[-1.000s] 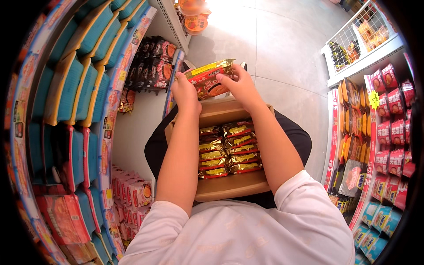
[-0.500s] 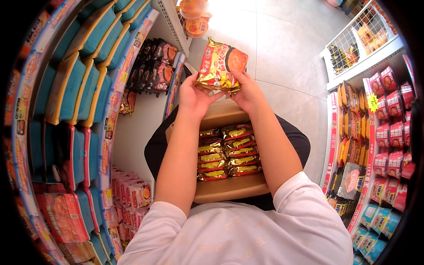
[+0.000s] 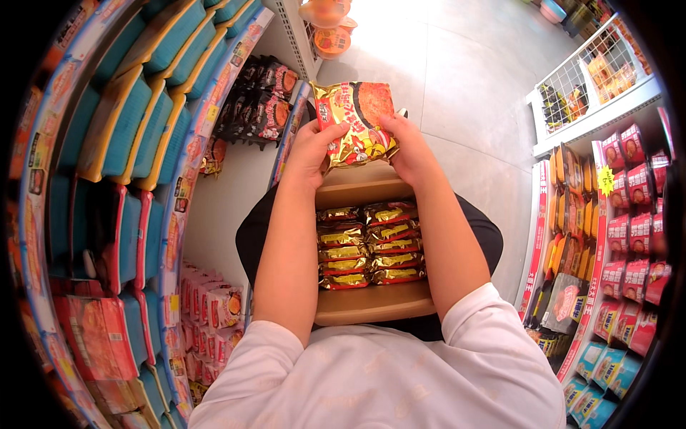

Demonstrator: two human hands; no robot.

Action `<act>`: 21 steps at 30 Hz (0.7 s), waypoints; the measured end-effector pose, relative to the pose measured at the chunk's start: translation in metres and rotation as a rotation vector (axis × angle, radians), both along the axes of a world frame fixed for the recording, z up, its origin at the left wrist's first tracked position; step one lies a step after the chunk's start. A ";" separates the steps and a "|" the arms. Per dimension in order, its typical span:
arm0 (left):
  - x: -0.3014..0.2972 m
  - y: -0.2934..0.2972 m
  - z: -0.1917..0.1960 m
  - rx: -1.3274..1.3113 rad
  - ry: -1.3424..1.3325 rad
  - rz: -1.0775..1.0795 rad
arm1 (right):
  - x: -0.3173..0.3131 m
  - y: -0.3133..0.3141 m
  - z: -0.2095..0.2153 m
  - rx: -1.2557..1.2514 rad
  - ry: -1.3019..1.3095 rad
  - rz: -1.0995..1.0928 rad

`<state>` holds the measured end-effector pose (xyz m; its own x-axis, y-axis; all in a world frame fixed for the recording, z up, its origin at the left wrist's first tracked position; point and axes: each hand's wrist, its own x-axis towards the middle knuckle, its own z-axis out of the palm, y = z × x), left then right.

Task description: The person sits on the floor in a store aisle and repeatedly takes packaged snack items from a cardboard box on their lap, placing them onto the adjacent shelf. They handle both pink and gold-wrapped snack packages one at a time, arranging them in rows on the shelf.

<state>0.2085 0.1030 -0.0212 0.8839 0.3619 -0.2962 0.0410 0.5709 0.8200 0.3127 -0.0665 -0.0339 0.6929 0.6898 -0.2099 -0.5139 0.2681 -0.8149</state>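
Note:
A red and gold instant noodle packet (image 3: 357, 118) is held up beyond the far edge of an open cardboard box (image 3: 371, 307). My left hand (image 3: 316, 151) grips the packet's left side, its thumb lying across the front. On the right side, my right hand (image 3: 407, 151) pinches the same packet, thumb on the front face. The fingers behind the packet are hidden. In the box, which sits between my knees, two columns of similar packets (image 3: 371, 247) stand on edge with their gold seams up.
At my left, a shelf carries teal and yellow trays (image 3: 132, 136). Beyond it hang dark packets (image 3: 261, 104), with pink packets (image 3: 211, 314) lower down. To the right are racks of red packs (image 3: 629, 222) and a white wire basket (image 3: 597, 71). Grey floor tiles (image 3: 464, 93) stretch ahead.
The packet has become more upright and sits slightly lower. My left thumb has come onto its front, and my right hand has shifted along the right edge.

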 end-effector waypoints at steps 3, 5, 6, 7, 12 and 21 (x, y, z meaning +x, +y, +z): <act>-0.005 0.003 0.002 -0.091 0.022 0.027 | -0.007 0.000 0.014 0.100 0.198 -0.082; -0.007 0.010 0.007 -0.183 0.047 0.042 | -0.002 -0.002 0.004 0.082 0.225 -0.086; -0.008 0.014 0.012 -0.225 0.069 0.047 | 0.001 -0.004 -0.002 0.071 0.239 -0.091; -0.012 0.020 0.013 -0.267 0.094 0.058 | 0.001 -0.003 -0.007 -0.048 0.179 -0.090; -0.034 0.087 -0.022 -0.169 0.012 0.071 | -0.008 0.012 -0.029 -0.527 -0.434 -0.025; -0.122 0.220 -0.141 0.169 0.338 0.480 | -0.040 0.020 -0.014 -0.727 -1.185 0.129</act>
<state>0.0867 0.3231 -0.1617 0.4779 0.7630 -0.4352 0.0849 0.4530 0.8874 0.2727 -0.0464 -0.0481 0.6488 0.7522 0.1150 0.5823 -0.3935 -0.7114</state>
